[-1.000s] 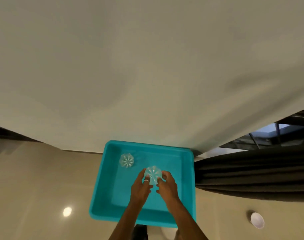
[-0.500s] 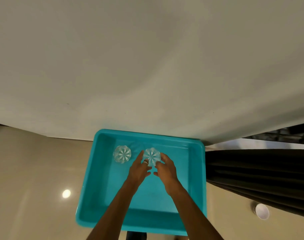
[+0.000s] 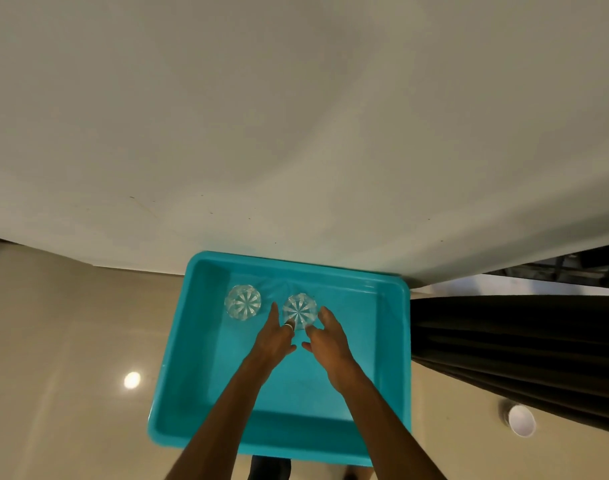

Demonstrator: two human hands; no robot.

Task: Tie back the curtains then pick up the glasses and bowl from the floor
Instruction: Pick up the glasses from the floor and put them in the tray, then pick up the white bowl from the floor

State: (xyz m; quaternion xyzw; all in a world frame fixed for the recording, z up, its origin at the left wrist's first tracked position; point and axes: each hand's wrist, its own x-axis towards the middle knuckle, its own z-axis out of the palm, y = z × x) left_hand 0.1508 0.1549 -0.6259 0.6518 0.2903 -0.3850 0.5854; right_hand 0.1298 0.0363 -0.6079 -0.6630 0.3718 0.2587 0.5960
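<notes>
The left hand (image 3: 273, 337) and right hand (image 3: 330, 341) flank a glass (image 3: 299, 310) standing in a teal tub (image 3: 394, 284) on the floor (image 3: 71, 341). Gripping or merely touching, I cannot tell. A second glass (image 3: 243, 302) stands beside it.

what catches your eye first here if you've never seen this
The bright teal tub on the floor against the pale wall grabs the eye first. At its far end stand a lone glass and a second glass, flanked by the left hand and right hand, fingers touching it. A white bowl sits on the floor beside the dark curtain, lower right.
</notes>
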